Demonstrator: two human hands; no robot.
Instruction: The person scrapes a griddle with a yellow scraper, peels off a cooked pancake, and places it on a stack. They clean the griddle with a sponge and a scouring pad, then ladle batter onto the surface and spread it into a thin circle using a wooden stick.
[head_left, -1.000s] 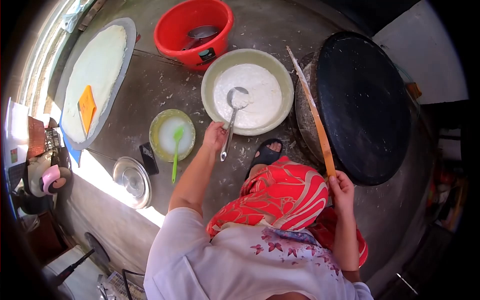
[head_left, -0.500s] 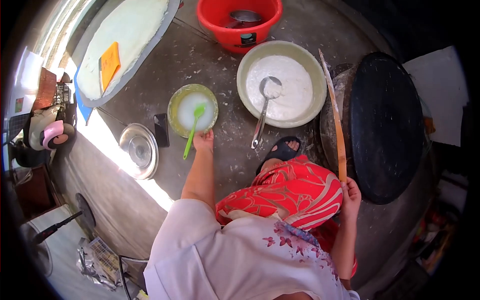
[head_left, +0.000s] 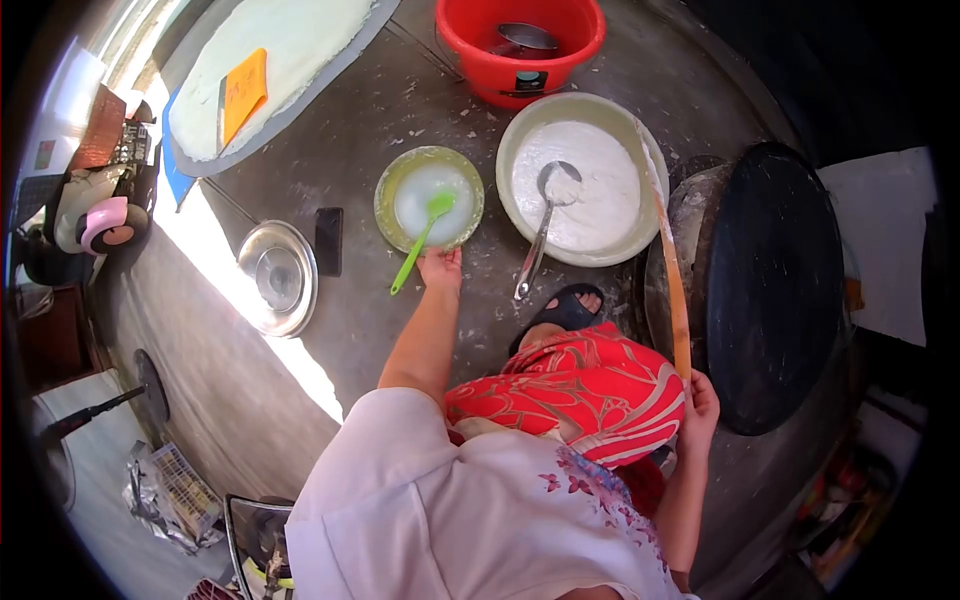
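In the head view, our right hand [head_left: 699, 405] is holding the long, flat, tan wooden stick [head_left: 677, 310], fingers closing on its near end, between the large pale-green basin [head_left: 508, 150] and the black round plate [head_left: 775, 290]. It is looking light and stiff, probably slippery where white paste is coating it; the bare end is seeming the surest hold. Our left hand [head_left: 440, 268] is touching the small yellow-green bowl [head_left: 385, 215] on the grey floor [head_left: 340, 130]; we cannot tell whether its fingers are gripping. Its liquid is likely slopping easily, so level rim holds are suiting it.
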